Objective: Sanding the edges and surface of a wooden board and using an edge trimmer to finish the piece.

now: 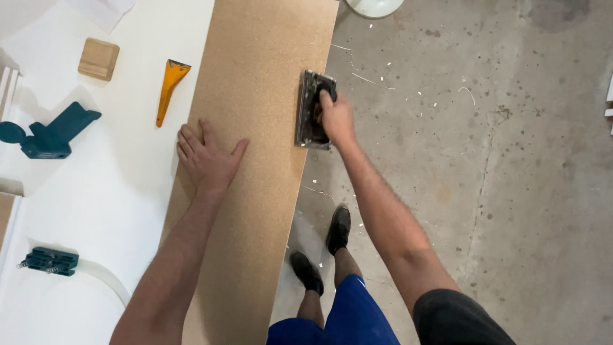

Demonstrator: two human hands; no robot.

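A long brown board (255, 160) with a grainy chipboard face lies on a smooth white table (96, 191). The left hand (207, 156) presses flat on it, fingers spread. The right hand (335, 118) grips a dark rectangular sanding block (311, 108) at the board's right edge, above speckled concrete floor (498, 160). An orange wedge-shaped scraper (169, 89) lies just beside the board.

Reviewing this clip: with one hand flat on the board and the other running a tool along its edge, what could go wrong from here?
1. The right hand holds the edge tool at the rim of the brown board, over open floor; a slip could drop it toward the black shoes.
2. Only the flat left hand steadies the board, so it might shift on the white table.
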